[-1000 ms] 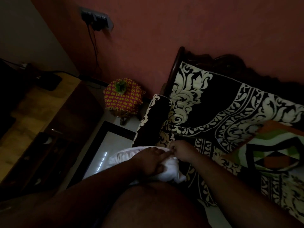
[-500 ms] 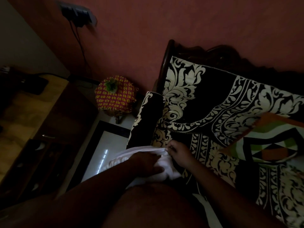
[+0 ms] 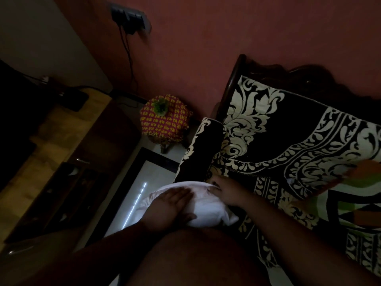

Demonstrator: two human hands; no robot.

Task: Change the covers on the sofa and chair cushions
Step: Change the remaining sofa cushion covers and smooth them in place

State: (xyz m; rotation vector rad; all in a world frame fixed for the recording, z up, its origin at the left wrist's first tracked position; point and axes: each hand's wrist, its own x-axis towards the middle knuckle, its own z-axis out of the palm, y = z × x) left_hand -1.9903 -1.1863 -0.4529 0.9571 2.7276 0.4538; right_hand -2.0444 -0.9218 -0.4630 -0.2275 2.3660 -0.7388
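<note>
Dim room, view tilted. Far left of frame: wooden cabinet (image 3: 51, 141) with a dark device on top, cable running up to a wall socket (image 3: 128, 17) at upper centre-left. Pale floor tile (image 3: 148, 182) with a light streak below centre-left. Small stool under a yellow-pink knitted cover (image 3: 165, 122), green plant-like item on top, sits centre frame against the red wall, just beside the sofa arm.

Lower centre: white cushion (image 3: 206, 203) at the front edge of the sofa, near the arm, apparently resting against the person's lap. Left hand (image 3: 171, 207) lies flat on its left part, fingers spread and extended, palm pressing down, not gripping. Right hand (image 3: 226, 190) at the cushion's upper right edge, fingers curled and pinching the white fabric there; exact grip hard to tell in the dark.

Right half: sofa (image 3: 288, 141) draped in black-and-cream floral cover, dark carved wooden frame behind. Far right edge: cushion with orange-green-black geometric print (image 3: 362, 195) lying on the seat, well apart from the white one
</note>
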